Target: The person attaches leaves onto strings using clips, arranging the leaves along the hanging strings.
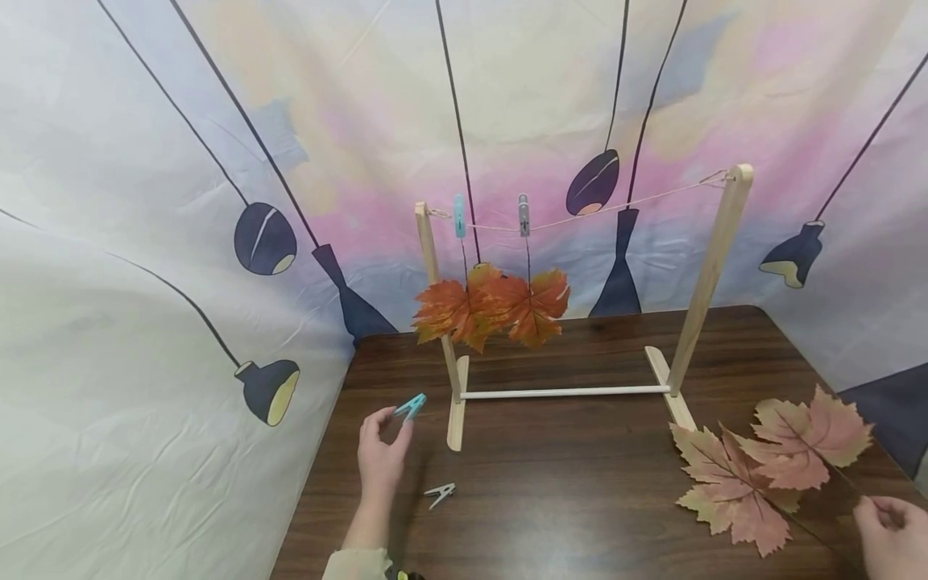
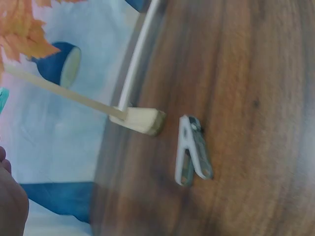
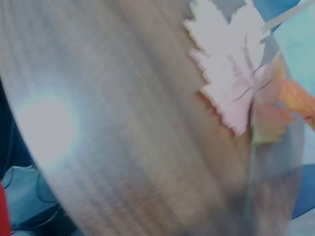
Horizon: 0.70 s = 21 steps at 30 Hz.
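My left hand [image 1: 382,459] pinches a light blue clothespin [image 1: 412,405] between thumb and fingers, left of the wooden rack's foot. Below it on the table lies a grey clothespin [image 1: 441,491], seen closer in the left wrist view [image 2: 191,147]. At the right edge my right hand [image 1: 895,532] pinches the thin stem of a pinkish artificial maple leaf [image 1: 815,439]. A second pinkish leaf [image 1: 739,487] overlaps it; whether its stem is also in the hand I cannot tell. The right wrist view shows pale leaves [image 3: 231,64] but not the fingers.
A wooden rack [image 1: 706,282] with a string [image 1: 623,207] stands at the back. Orange leaves [image 1: 532,306] hang from it by a blue clothespin [image 1: 459,217] and a grey clothespin [image 1: 524,216]. A white rod [image 1: 565,393] joins its feet on the brown table [image 1: 551,491].
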Each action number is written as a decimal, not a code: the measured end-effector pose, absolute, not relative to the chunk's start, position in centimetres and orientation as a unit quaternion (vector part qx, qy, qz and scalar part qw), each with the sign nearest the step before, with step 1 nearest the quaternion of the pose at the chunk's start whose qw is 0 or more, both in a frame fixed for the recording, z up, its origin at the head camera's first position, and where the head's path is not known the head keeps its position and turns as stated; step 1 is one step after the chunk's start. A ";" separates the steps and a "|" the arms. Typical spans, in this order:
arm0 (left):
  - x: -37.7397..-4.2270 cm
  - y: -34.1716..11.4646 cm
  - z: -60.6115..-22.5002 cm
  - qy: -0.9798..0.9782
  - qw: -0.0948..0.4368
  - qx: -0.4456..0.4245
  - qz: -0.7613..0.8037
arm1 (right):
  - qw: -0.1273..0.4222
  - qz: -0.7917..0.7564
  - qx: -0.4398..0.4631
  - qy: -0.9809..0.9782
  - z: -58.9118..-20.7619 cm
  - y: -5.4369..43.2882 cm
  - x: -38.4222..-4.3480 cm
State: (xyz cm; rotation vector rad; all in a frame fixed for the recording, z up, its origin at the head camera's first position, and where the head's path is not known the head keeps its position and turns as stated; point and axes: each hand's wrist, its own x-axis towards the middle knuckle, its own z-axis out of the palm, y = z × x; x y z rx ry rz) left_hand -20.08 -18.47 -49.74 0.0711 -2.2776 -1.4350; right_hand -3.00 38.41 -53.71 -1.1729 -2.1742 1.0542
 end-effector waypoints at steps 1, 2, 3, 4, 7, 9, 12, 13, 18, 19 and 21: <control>-20.1 -18.3 -49.4 -0.821 0.229 0.019 -0.522 | 0.231 0.383 -0.416 -0.792 -53.3 38.4 -3.2; -20.0 -18.2 -49.0 -0.818 0.235 0.013 -0.524 | 0.236 0.386 -0.407 -0.794 -52.8 38.3 -3.3; -20.1 -18.0 -48.7 -0.817 0.239 0.007 -0.525 | 0.243 0.390 -0.389 -0.798 -52.2 38.2 -3.5; -20.1 -17.9 -48.4 -0.815 0.243 0.002 -0.525 | 0.254 0.390 -0.379 -0.800 -51.7 38.0 -3.6; -20.2 -17.6 -47.7 -0.811 0.252 -0.004 -0.529 | 0.281 0.399 -0.353 -0.798 -50.2 37.6 -4.1; -20.2 -17.5 -47.4 -0.806 0.259 -0.002 -0.532 | 0.309 0.399 -0.332 -0.797 -49.4 37.3 -4.5; -20.2 -17.4 -46.9 -0.802 0.268 0.001 -0.534 | 0.346 0.397 -0.295 -0.797 -48.1 36.8 -5.1; -20.2 -17.5 -46.7 -0.801 0.269 0.002 -0.535 | 0.362 0.387 -0.285 -0.799 -47.7 36.7 -5.4; -19.9 -17.4 -45.4 -0.797 0.270 -0.002 -0.540 | 0.401 0.379 -0.240 -0.799 -45.5 36.1 -6.1; -19.7 -17.2 -44.8 -0.798 0.269 -0.002 -0.539 | 0.405 0.376 -0.234 -0.800 -45.0 36.0 -6.2; -19.7 -17.4 -44.4 -0.797 0.270 -0.003 -0.541 | 0.408 0.379 -0.221 -0.800 -44.1 35.8 -6.4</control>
